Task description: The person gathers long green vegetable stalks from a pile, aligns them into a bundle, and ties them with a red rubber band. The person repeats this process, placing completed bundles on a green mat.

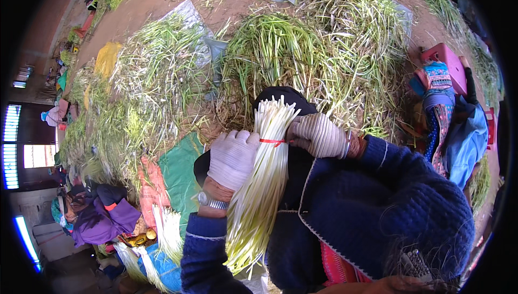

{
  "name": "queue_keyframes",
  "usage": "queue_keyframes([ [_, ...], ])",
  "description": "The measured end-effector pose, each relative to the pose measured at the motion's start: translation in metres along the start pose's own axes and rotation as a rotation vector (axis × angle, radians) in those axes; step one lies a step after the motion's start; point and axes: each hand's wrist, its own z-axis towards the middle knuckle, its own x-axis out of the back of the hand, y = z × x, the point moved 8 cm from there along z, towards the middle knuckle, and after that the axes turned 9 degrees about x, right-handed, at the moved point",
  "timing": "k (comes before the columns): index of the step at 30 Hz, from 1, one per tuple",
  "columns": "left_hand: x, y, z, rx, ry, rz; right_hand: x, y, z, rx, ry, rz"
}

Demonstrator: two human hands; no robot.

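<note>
A thick bundle of long pale stalks (pixel 259 188), white at the cut ends and yellow-green at the tips, lies across my lap. A thin red tie (pixel 273 141) runs around it near the white end. My left hand (pixel 234 157), in a ribbed white glove with a metal watch at the wrist, grips the bundle's left side. On the other side, my right hand (pixel 319 134), gloved alike, has its fingers curled at the end of the red tie. Its fingertips are partly hidden.
Heaps of loose green stalks (pixel 275 47) cover the earthen floor ahead. Bundled stalks (pixel 168 229) rest on a blue bag (pixel 166 267) at lower left, near a green sheet (pixel 182 168). A person in purple (pixel 105 221) sits left; another person (pixel 439 103) is right, by a pink plastic stool (pixel 449 67).
</note>
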Motion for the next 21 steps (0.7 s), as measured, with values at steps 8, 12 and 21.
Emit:
queue_keyframes([
  [8,0.0,0.0,0.015,-0.157,0.133,0.038,-0.001,0.0,0.0,-0.003,0.038,0.031],
  [12,-0.007,-0.005,0.017,-0.11,0.19,-0.027,0.001,0.0,-0.002,0.005,0.055,-0.009],
  [21,-0.033,-0.029,0.001,0.208,0.058,-0.208,0.0,0.003,-0.006,0.056,0.124,-0.011],
])
